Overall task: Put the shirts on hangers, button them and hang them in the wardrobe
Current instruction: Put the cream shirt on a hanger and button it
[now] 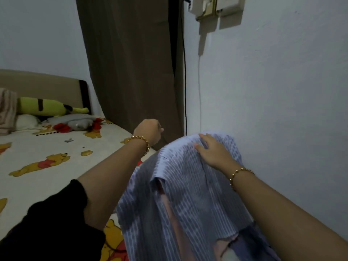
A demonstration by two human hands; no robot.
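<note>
Striped shirt (180, 194): long axis vertical, off the bed's (47, 142) right edge. Right hand (212, 151) nearer, fingers straight on its top. Left hand (148, 131) fisted alongside, contents unclear.

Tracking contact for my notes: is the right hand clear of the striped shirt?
No, the right hand rests its fingers on the top of the striped shirt.

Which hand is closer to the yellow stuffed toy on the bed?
Left. The left hand is raised near the edge of the bed, to the right of the yellow stuffed toy. The right hand is farther right, resting on the striped shirt.
</note>
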